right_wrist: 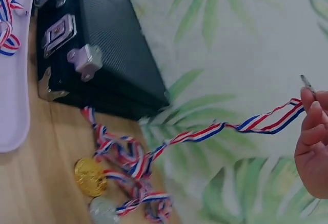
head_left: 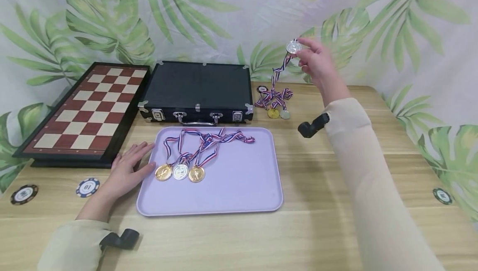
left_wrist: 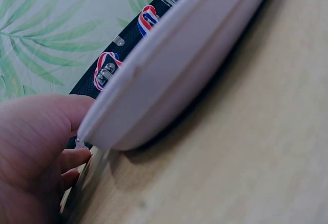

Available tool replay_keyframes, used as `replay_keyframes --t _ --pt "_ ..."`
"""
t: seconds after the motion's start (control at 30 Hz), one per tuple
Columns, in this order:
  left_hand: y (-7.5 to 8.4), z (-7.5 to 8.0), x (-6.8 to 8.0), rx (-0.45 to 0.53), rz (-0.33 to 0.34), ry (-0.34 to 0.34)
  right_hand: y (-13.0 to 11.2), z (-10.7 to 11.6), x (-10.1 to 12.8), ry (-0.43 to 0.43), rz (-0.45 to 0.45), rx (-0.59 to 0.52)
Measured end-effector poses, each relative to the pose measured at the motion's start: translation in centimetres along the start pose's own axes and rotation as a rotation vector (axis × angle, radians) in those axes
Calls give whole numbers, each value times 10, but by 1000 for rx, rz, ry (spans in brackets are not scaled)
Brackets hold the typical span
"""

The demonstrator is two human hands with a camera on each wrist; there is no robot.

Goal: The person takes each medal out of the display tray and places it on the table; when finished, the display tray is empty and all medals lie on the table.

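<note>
High above the table's back right, my right hand (head_left: 316, 61) pinches a silver medal (head_left: 293, 47) between thumb and fingers. Its striped ribbon (right_wrist: 205, 131) hangs slack and runs down into a tangle of ribbons on the table. A gold medal (head_left: 273, 113) and a silver-coloured medal (head_left: 285, 114) lie at that tangle. My left hand (head_left: 125, 175) rests at the left edge of the lilac tray (head_left: 242, 188), its thumb touching the rim. On the tray are two gold-coloured medals (head_left: 163, 172) and a silver medal (head_left: 180, 172) in a row, ribbons stretched behind them.
A black case (head_left: 199, 84) with metal latches stands behind the tray. To its left lies a chessboard box (head_left: 93, 109). Poker chips lie about: a blue one (head_left: 87, 187), a black one (head_left: 24, 194), a green one (head_left: 442, 196) and another (head_left: 262, 89) by the tangle.
</note>
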State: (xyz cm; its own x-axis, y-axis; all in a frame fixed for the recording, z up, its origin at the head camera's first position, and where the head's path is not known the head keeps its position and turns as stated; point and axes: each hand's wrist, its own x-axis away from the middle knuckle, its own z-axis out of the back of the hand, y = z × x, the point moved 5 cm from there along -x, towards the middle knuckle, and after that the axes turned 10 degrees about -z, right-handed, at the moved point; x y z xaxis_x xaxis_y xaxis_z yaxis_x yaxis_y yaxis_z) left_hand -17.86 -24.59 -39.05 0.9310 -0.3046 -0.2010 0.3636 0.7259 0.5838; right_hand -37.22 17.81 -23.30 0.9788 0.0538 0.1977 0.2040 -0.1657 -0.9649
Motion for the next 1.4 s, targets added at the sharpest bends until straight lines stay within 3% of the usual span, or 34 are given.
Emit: replay_keyframes --t 0.27,0.53,0.97,1.23,1.4 --pt "0 -3 0 5 -14 7 55 49 -22 193 -80 112" --pt "0 -2 -1 6 -19 14 96 76 -12 219 -128 209" --pt "-2 2 2 -4 -26 28 147 80 -12 193 -231 298" --pt "-1 0 3 -5 -19 14 154 78 -11 215 -117 496" --pt "-1 0 1 -3 -23 17 154 79 -12 209 -87 527"
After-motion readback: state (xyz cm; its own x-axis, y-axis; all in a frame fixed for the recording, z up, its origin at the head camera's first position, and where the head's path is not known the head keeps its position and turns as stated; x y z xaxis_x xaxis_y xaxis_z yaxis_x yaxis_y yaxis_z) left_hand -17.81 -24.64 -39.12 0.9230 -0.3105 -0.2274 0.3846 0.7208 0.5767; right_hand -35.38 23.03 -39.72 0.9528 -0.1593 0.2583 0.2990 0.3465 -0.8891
